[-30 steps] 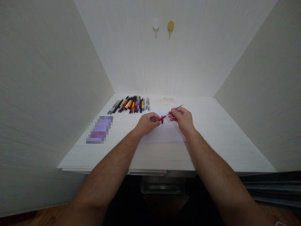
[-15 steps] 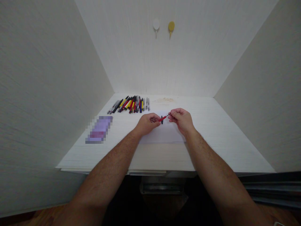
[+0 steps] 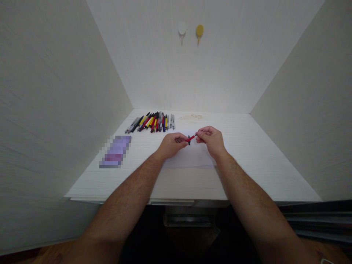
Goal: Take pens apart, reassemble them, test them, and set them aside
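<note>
Over a sheet of white paper (image 3: 189, 157), my left hand (image 3: 172, 145) is closed around a red pen barrel (image 3: 190, 138) that points up and to the right. My right hand (image 3: 211, 140) pinches a thin dark pen refill (image 3: 195, 135), whose other end is at the barrel's open tip; only a short length of it shows. A small black pen part (image 3: 189, 142) lies on the paper just behind the barrel, between both hands. Fingers hide the rear of the barrel and the far end of the refill.
Several pens (image 3: 154, 122) in black, red, yellow, blue and clear lie in a row at the back left. A blurred purple item (image 3: 117, 150) is on the left of the white table (image 3: 261, 157). White walls enclose the table, with two hooks (image 3: 199, 30) on the back one.
My right hand has moved slightly left toward the red barrel, and less of the refill shows between them. My left hand stays nearly in place.
</note>
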### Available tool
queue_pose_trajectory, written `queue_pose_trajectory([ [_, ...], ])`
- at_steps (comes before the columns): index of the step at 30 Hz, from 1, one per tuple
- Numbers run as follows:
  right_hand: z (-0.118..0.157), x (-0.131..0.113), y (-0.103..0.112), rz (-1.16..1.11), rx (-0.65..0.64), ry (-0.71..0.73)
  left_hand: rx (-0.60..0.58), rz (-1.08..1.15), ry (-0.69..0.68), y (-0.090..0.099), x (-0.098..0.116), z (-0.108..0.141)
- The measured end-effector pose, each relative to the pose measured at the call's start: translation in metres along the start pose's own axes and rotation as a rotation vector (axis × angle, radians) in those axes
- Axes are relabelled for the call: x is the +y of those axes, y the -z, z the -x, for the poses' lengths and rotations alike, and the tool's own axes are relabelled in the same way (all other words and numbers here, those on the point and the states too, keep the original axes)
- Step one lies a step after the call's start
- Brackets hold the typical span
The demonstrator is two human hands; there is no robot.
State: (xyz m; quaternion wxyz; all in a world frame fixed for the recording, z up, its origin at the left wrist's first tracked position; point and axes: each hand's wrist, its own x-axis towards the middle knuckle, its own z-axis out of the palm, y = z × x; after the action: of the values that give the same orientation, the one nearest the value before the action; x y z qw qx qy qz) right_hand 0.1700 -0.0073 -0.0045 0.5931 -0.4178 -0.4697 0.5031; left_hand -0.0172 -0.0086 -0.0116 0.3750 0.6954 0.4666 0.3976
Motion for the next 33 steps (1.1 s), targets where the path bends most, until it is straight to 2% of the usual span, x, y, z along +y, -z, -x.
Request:
queue_pose_trajectory([
  [5, 0.0002, 0.0007, 0.0015, -0.007, -0.061, -0.023, -0.015, -0.001, 0.002, -0.0005, -0.0010, 0.0005],
  [14, 0.0001, 0.0043, 0.0008, 0.012, -0.034, 0.005, 0.023, 0.005, -0.008, 0.0003, 0.0000, 0.0007],
  [27, -0.0001, 0.0013, 0.0016, -0.003, -0.027, -0.012, -0.028, 0.013, -0.034, 0.0001, 0.0004, -0.0001],
  [33, 0.0009, 0.0018, 0.0016, 0.002, -0.059, -0.012, 0.007, 0.028, -0.043, 0.0002, 0.0003, -0.0003],
])
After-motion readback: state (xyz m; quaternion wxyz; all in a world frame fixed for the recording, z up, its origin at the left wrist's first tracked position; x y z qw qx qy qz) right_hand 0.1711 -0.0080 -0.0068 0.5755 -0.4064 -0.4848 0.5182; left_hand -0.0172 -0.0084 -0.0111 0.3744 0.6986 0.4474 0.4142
